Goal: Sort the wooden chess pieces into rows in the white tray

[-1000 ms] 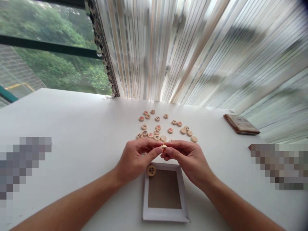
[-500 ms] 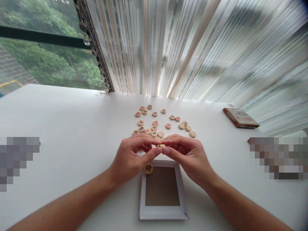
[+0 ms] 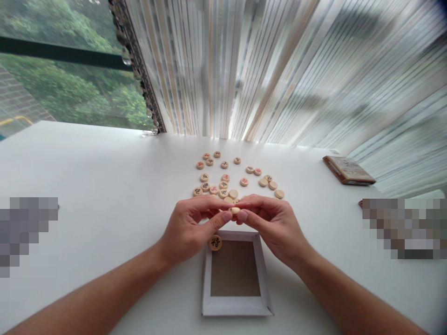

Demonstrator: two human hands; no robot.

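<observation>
Between the fingertips of both hands is a small round wooden xiangqi piece [image 3: 235, 211], held edge-on so its marking is hidden. My left hand [image 3: 199, 223] pinches it from the left, and my right hand [image 3: 270, 223] pinches it from the right. Just below them lies a shallow white box [image 3: 237, 307] with a brown inside. A piece with a black character [image 3: 215, 242] rests at its upper left corner, near my left wrist. Beyond my fingers several wooden pieces are spread out, among them a red-marked piece [image 3: 244, 182] and a face-down piece [image 3: 233, 194].
A flat brown-edged box [image 3: 349, 170] lies at the far right of the white table [image 3: 104, 186]. Behind the table hang striped string curtains [image 3: 237, 70], with a window at the left. Both side edges have blurred blocks.
The held piece has turned slightly between my fingertips, and my thumbs have shifted a little. The pieces on the table and the white box stay where they were.
</observation>
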